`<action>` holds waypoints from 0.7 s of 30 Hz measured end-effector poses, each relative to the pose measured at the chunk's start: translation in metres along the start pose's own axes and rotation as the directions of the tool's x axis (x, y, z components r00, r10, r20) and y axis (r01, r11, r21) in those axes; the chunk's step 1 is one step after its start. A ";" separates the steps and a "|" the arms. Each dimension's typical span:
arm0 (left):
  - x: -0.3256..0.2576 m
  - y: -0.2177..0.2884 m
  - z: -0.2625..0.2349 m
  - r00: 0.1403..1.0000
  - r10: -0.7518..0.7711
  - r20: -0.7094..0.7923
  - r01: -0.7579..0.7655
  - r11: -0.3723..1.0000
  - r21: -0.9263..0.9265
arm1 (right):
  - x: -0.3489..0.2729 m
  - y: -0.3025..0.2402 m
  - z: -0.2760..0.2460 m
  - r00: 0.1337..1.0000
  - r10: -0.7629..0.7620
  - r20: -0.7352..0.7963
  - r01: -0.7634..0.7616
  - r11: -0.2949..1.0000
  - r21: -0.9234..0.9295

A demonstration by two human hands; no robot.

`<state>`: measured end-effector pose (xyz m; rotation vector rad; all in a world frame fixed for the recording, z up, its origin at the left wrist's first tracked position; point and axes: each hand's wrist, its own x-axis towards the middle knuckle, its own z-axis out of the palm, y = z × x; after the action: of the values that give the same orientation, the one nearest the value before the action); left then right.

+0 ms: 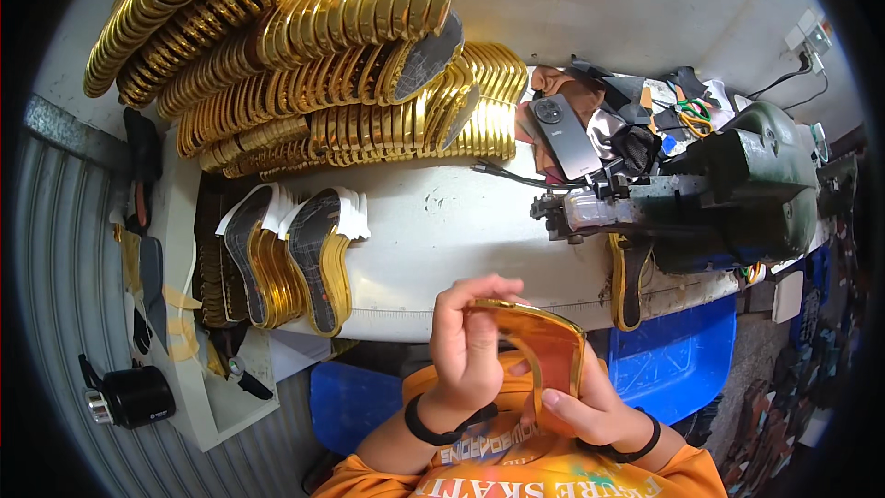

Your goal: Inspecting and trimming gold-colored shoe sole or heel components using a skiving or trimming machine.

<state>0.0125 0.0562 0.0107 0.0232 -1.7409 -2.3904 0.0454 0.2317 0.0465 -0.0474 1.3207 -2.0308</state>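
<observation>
A curved shoe insole (558, 360) with a shiny gold edge and an orange-brown face is held up in front of my body, bent along its length. My left hand (468, 341) grips its far end, thumb and fingers closed on the gold rim. Round the lower, nearer end, my right hand (590, 404) is closed, with its thumb pressed on the face. Another gold-edged insole (629, 288), dark on top, hangs over the table's front edge beneath the machine. Two stacks of insoles, one being this dark-topped stack (318, 258) with white tabs, lie left of my hands.
Long rows of gold insoles (369, 9) are piled at the back left of the white table (452, 212). At right stands a dark green machine (737, 189), near a phone (564, 136) on scraps. A blue bin (678, 350) sits below the edge; a black cup (136, 398) is at far left.
</observation>
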 end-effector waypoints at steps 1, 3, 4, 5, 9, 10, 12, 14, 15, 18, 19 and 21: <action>0.002 0.003 0.002 1.000 0.000 -0.003 0.000 1.000 0.001 | 0.001 0.002 -0.001 1.000 0.002 0.002 -0.002 1.000 0.000; 0.011 0.008 0.005 0.979 0.166 0.117 -0.189 0.953 0.235 | 0.002 0.006 -0.003 0.983 -0.182 -0.012 0.140 0.799 -0.585; 0.012 0.007 0.004 0.976 0.171 0.132 -0.200 0.947 0.252 | 0.006 0.011 -0.001 0.958 -0.285 0.041 0.241 0.717 -0.654; 0.012 0.003 0.004 0.976 0.171 0.132 -0.199 0.948 0.249 | 0.005 0.016 0.001 0.958 -0.285 0.039 0.240 0.717 -0.655; 0.012 -0.007 0.007 0.994 0.090 0.064 -0.104 0.956 0.274 | 0.000 0.032 0.006 0.966 -0.248 0.074 0.241 0.760 -0.604; 0.013 -0.012 0.008 0.994 0.107 0.030 -0.111 0.968 0.225 | 0.001 0.030 0.011 0.960 -0.271 0.076 0.254 0.719 -0.647; 0.015 -0.015 0.010 0.993 0.122 -0.006 -0.119 0.978 0.174 | 0.001 0.028 0.013 0.946 -0.307 0.106 0.284 0.624 -0.728; 0.016 -0.016 0.013 0.993 0.098 -0.066 -0.094 0.994 0.049 | -0.002 0.031 0.016 0.954 -0.291 0.073 0.250 0.634 -0.732; 0.017 -0.016 0.014 0.993 0.098 -0.067 -0.095 0.994 0.048 | -0.004 0.033 0.018 0.960 -0.276 0.038 0.214 0.644 -0.734; 0.022 -0.016 0.016 0.992 0.055 -0.113 -0.065 0.994 -0.087 | -0.007 0.039 0.018 0.975 -0.222 -0.024 0.135 0.671 -0.729; 0.024 -0.017 0.015 0.990 0.004 -0.144 -0.030 0.983 -0.180 | -0.007 0.038 0.019 0.975 -0.221 -0.023 0.135 0.670 -0.730; 0.027 -0.017 0.013 0.984 -0.048 -0.170 0.000 0.962 -0.272 | -0.006 0.035 0.023 0.978 -0.205 -0.039 0.108 0.657 -0.747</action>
<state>-0.0178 0.0695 0.0014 0.2120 -1.3342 -2.5360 0.0777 0.2092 0.0311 -0.4331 2.2222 -1.4900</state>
